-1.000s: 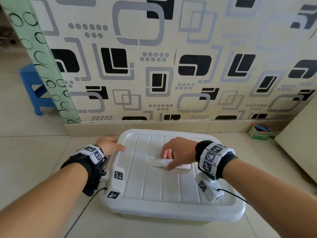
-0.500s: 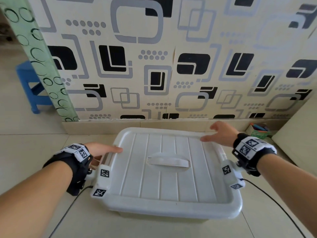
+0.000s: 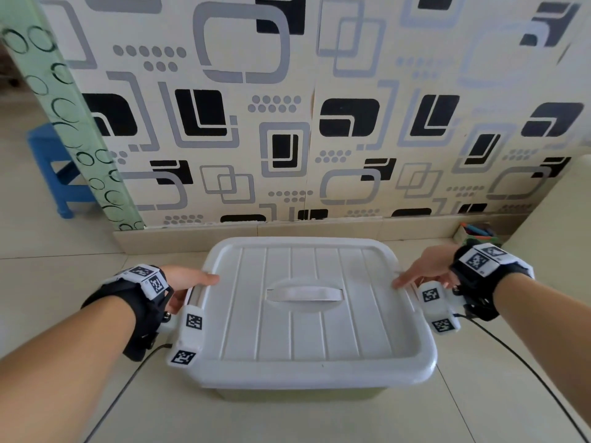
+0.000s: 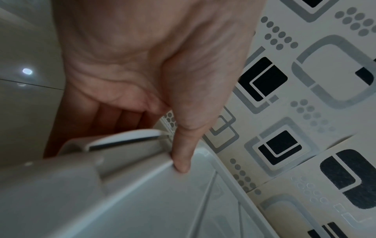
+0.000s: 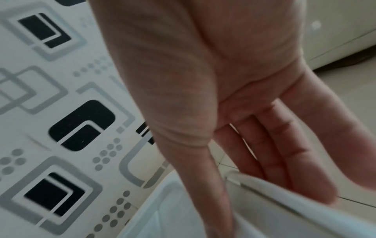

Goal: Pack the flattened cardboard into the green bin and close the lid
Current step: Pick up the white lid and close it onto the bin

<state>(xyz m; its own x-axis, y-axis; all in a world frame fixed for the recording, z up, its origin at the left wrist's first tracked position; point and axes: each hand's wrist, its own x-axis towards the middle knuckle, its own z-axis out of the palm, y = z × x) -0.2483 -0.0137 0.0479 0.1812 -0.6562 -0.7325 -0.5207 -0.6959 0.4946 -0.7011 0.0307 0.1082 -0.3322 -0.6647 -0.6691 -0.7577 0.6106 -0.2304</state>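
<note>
The bin [image 3: 297,394] stands on the floor by the wall, a strip of pale green body showing under its white lid [image 3: 307,330]. The lid lies flat on the bin, its carry handle [image 3: 303,294] down. No cardboard shows. My left hand [image 3: 188,279] is at the lid's left edge: its thumb [image 4: 183,153] presses on the rim and its fingers reach down behind the side latch [image 4: 122,138]. At the right edge my right hand [image 3: 422,270] has its thumb on the rim, and its straight fingers [image 5: 284,153] hang beside the right latch [image 5: 274,190].
A patterned wall rises right behind the bin. A blue stool [image 3: 54,167] stands at the far left past a green post. A small box of coloured pens [image 3: 476,233] sits at the back right beside a pale panel [image 3: 559,219]. Wrist cables [image 3: 527,366] trail on the floor.
My right hand has let go of the lid's centre handle and swung out to the lid's right edge. The left hand stays at the left edge.
</note>
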